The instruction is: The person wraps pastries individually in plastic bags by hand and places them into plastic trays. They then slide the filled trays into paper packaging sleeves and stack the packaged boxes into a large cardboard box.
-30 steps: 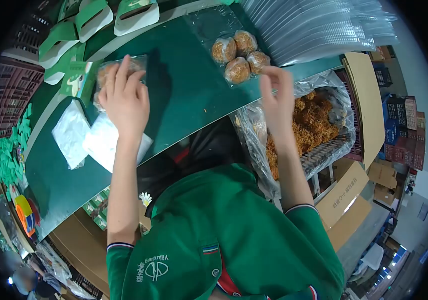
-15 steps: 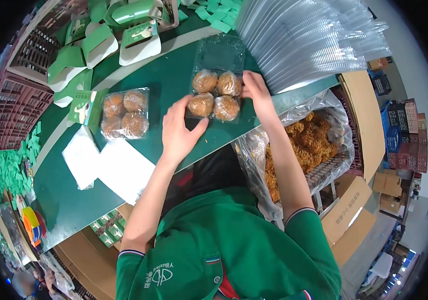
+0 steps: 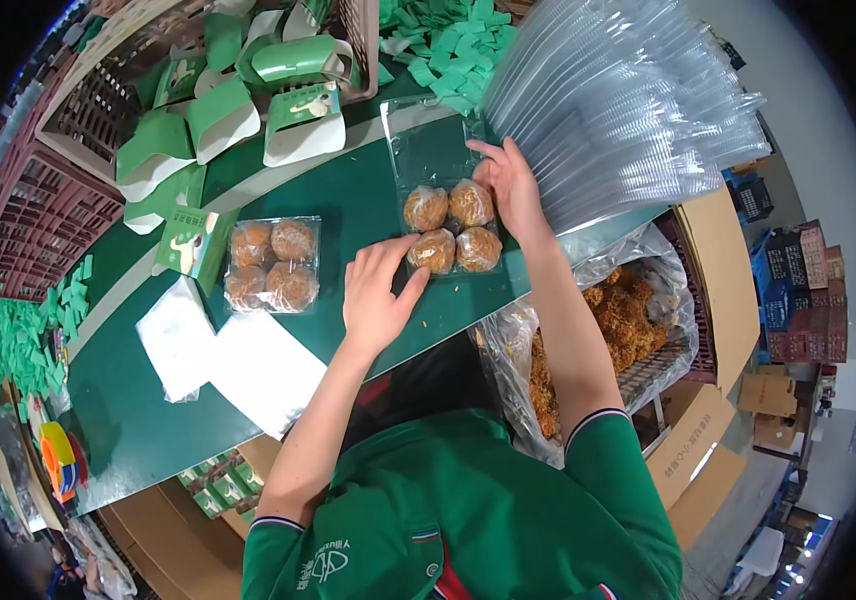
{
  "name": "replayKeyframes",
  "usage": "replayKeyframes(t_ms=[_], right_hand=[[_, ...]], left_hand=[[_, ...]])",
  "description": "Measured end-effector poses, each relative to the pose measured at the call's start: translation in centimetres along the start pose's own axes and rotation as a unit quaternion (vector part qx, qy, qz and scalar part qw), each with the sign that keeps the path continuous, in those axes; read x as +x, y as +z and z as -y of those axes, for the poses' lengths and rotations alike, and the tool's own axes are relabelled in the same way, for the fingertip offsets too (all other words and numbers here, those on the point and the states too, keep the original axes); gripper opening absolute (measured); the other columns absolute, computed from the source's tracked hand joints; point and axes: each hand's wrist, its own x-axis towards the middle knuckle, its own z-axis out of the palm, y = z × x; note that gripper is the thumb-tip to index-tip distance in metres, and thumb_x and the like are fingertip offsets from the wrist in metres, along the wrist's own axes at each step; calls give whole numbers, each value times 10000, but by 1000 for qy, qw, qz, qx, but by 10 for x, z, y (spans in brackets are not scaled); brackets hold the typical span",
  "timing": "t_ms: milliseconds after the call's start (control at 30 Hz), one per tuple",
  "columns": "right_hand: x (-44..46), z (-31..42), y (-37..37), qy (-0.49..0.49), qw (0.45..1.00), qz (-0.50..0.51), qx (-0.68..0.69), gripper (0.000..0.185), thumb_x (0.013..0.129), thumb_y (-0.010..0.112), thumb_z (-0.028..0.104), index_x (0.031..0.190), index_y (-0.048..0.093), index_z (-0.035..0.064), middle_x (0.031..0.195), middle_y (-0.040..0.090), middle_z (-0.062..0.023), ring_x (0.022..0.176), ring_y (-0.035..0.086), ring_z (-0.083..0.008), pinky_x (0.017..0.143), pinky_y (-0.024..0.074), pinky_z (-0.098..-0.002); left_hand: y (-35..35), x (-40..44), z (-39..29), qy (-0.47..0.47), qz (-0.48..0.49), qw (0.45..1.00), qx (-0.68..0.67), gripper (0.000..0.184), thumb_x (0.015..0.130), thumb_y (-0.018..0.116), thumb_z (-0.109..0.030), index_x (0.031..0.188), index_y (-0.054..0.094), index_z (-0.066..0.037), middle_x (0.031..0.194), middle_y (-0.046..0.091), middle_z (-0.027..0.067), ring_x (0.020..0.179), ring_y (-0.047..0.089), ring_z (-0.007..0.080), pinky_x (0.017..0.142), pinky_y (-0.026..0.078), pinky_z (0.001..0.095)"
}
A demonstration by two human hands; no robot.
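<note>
A clear plastic clamshell box [image 3: 457,275] lies on the green table with its lid [image 3: 428,150] folded back. Inside it sit several round, brown, crumb-coated balls [image 3: 433,251], each wrapped in clear film. My left hand [image 3: 378,295] rests at the box's left side, thumb and fingers apart, fingertips by the near left ball. At the right edge, near the hinge, my right hand [image 3: 511,190] has its fingers spread, the index stretched toward the lid. A second clear box [image 3: 275,265] with similar balls lies to the left, apparently closed.
A tall stack of clear clamshells [image 3: 608,120] stands at the right. Green card sleeves [image 3: 223,115] fill a crate at the upper left. White sheets [image 3: 263,370] lie on the table [image 3: 118,420]. A bagged crate holds loose brown crumbed pieces [image 3: 628,330] below right.
My right hand has moved up from the box's side toward the lid, its index finger now stretched out. My left hand stays beside the box. The whole view has shifted slightly.
</note>
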Motion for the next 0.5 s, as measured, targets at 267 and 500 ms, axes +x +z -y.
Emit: replayKeyframes(t_ms=[267,500], right_hand=[[-16,58,51,63,934,117,-331,382,861,622,369,1016,623,20,993,639,-85,931,575,-211,923,396,-333],[-74,21,79,-253,617,260,-698,841,616,803,451,1293,466,82,1413,375,-131,1289,344,-331,1050,279,-476]], left_hand=[[3,-2,5,-18,18,1000,-4,442,841,644,-206,1256,542,-94,1192,588,70,1118,520,259,951,376,363],[-8,9,19,-212,101,860,-453,528,857,569,-46,1344,369,-8,1062,597,97,1032,553,163,929,412,308]])
